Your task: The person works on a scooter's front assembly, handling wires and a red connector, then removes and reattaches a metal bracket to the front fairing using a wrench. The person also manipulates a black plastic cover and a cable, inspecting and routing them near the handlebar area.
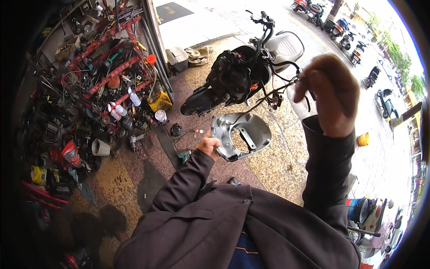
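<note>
My left hand (208,146) is closed on the left edge of a grey plastic scooter cover (260,127), a hollow shell with a large opening in its middle. Its inner side faces up. My right hand (333,92) is raised at the right, fingers bent together in a pinch. What sits between them, if anything, is too small to make out. Dark cables (263,97) reach from the scooter's front toward those fingertips. Beyond the cover stands the scooter (239,71), its front stripped so that black inner parts and wiring show.
A heap of tools and parts (112,80) fills the left side, with red metal bars in it. On the floor lie a round black part (176,130) and a green power tool (184,155); a white tub (161,116) stands near them. Parked scooters (333,28) line the street.
</note>
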### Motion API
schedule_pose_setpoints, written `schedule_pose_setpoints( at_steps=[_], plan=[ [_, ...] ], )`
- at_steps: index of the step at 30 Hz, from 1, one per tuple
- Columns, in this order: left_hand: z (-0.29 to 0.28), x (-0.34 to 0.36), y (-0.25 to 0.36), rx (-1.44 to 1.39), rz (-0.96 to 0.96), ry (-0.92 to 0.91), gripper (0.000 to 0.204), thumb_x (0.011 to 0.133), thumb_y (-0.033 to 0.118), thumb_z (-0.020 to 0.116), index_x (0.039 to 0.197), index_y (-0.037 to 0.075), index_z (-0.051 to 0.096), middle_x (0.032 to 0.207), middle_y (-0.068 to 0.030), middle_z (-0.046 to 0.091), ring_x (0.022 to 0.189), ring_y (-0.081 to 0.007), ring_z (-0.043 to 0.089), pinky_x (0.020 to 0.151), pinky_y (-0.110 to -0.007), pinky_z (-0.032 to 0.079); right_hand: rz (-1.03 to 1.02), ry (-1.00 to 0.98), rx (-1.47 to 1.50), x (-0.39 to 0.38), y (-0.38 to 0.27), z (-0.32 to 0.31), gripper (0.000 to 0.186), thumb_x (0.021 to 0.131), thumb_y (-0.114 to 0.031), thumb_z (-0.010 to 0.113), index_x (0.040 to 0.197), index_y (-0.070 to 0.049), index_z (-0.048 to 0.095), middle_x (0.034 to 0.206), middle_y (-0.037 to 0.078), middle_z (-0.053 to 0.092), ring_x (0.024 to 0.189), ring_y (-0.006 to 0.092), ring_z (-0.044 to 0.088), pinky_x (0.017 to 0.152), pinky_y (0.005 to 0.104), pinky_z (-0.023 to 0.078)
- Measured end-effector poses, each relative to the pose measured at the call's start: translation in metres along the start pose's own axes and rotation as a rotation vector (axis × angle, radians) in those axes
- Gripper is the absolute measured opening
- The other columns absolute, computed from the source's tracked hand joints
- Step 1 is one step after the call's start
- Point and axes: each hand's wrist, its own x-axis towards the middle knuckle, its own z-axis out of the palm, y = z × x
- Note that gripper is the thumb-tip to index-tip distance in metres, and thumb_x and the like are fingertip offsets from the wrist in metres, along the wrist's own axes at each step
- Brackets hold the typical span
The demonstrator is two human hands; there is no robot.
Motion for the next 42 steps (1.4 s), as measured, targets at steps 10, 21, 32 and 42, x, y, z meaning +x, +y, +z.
schedule_pose_setpoints(
  at_steps=[10,21,32,42],
  plan=[
    [0.038,0.001,0.034,-0.04,0.007,-0.196,0.069,0.06,0.002,0.045,0.129,-0.003,0.043,0.115,-0.0175,0.058,0.102,-0.0324,0.06,0.093,-0.047,0.049,-0.182,0.073,0.394,-0.028,-0.007,-0.06,0.024,0.098,-0.022,0.046,0.098,0.002,0.047,0.072,0.009,0.051,0.056,0.0189,0.052,0.051,0.0286,0.045],
    [0.088,-0.011,0.056,0.05,0.2,-0.338,0.087,0.059,-0.008,0.045,0.143,0.006,0.027,0.127,-0.0144,0.051,0.11,-0.0265,0.057,0.096,-0.041,0.048,0.061,0.456,0.573,-0.088,0.058,-0.097,0.046,0.093,-0.042,0.052,0.122,-0.007,0.045,0.109,0.012,0.056,0.101,0.0244,0.056,0.081,0.0406,0.048],
    [0.11,-0.037,0.047,0.598,0.599,-0.269,0.091,0.06,-0.013,0.034,0.148,0.001,0.019,0.144,-0.0098,0.036,0.129,-0.016,0.039,0.107,-0.025,0.026,0.253,0.411,-0.033,-0.137,0.109,-0.016,0.03,0.091,-0.01,0.053,0.118,0.002,0.055,0.118,0.016,0.059,0.111,0.0248,0.057,0.094,0.0361,0.044],
    [0.083,-0.056,0.026,0.73,0.484,-0.32,0.085,0.061,-0.006,0.037,0.145,-0.004,0.025,0.132,-0.016,0.046,0.121,-0.02,0.048,0.105,-0.029,0.034,0.433,-0.191,-0.279,-0.15,0.122,0.074,0.022,0.079,-0.006,0.066,0.097,0.004,0.058,0.08,0.019,0.064,0.071,0.0283,0.066,0.063,0.0348,0.051]
  ],
)
